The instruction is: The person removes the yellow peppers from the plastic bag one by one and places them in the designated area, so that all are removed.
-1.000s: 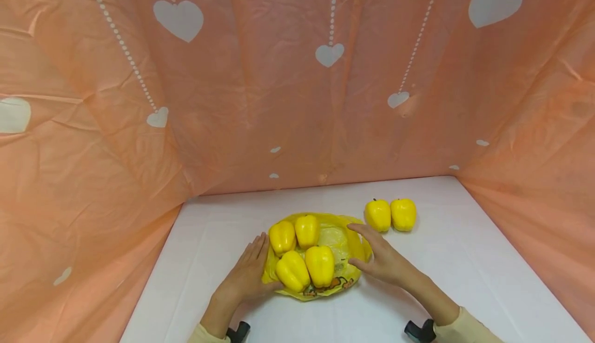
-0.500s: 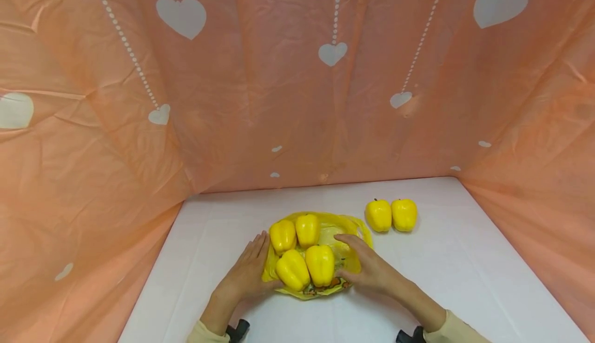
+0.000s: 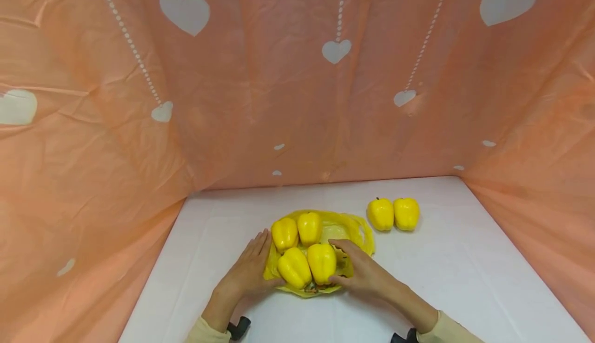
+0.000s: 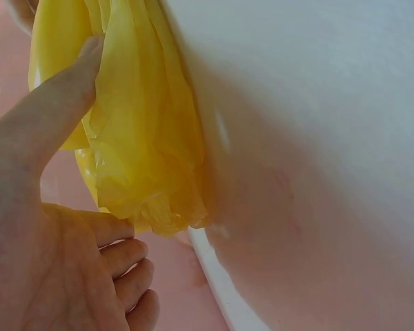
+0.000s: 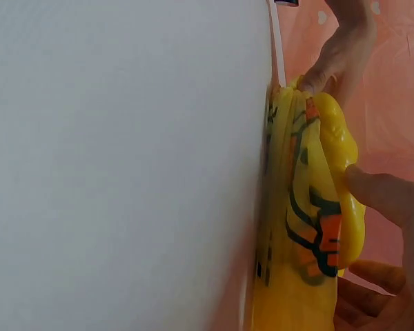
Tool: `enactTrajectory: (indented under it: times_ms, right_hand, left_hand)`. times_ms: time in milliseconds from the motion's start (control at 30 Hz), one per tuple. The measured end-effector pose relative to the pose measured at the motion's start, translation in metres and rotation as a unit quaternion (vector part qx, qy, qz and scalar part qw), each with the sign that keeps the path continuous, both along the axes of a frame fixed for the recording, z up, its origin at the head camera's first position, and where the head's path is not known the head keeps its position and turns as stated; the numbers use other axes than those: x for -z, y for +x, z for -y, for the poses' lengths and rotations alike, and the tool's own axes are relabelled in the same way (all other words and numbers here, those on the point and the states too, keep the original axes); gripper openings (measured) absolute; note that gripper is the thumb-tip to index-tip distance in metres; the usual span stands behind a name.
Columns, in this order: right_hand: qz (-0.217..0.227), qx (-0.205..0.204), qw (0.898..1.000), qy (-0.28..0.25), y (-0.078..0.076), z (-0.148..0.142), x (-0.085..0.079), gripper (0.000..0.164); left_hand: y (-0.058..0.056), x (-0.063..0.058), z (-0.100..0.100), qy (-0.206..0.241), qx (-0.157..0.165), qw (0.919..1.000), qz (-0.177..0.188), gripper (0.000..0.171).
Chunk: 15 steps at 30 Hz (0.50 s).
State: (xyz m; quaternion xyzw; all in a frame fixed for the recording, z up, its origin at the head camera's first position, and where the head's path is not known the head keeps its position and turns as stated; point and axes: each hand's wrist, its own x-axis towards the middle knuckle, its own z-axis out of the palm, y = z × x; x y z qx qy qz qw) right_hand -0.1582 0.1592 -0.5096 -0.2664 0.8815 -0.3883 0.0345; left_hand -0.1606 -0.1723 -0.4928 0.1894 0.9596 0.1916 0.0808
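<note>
**Both hands at the yellow bag, four peppers in, two out**

Nearest: beige long sleeves (image 3: 206, 332), a black wrist mount (image 3: 239, 328) showing by each cuff.

Left hand (image 3: 248, 268): fingers straight, pressed together, along the left side of the bag; thumb splayed out, lying at its near-left edge. Holds nothing.

Right hand (image 3: 364, 270): over the right part of the bag, thumb and fingers spread apart in a C at the right side of the near-right pepper. Thumb touches the pepper in the right wrist view (can't tell whether the fingers actually pinch it).

Bag: thin, crinkled yellow plastic bag (image 3: 345, 221), spread on the white tabletop (image 3: 446, 270); orange and dark green print (image 5: 317, 221) on its near side.

Peppers on the bag, glossy yellow bell-pepper shapes in two rows. Near row: near-right pepper (image 3: 322, 263) and, just beside it, a tilted near-left pepper (image 3: 294, 269). Far row: far-left pepper (image 3: 284, 234), far-right pepper (image 3: 310, 228).

Beyond the bag, to the right: two more glossy yellow peppers (image 3: 380, 214), upright on the tabletop, side by side.

Back: wrinkled salmon-orange sheet (image 3: 297, 110) with white hearts (image 3: 186, 13) and dotted strings (image 3: 340, 7).
</note>
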Motion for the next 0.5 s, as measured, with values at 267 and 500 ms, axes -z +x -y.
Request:
enactTrajectory:
  times_ms: [267,500]
  right_hand:
    - [0.007,0.000,1.000,0.005,0.0017,0.0029,-0.0001,0.086]
    - [0.011,-0.012,1.000,0.014,0.0014,0.0021,0.0007,0.094]
  left_hand:
    - [-0.0007,-0.0009,-0.0018,0.009,0.004,0.9999,-0.002,0.122]
    - [-0.0006,-0.0011,-0.0018,0.006,0.004,1.0000,-0.006,0.121]
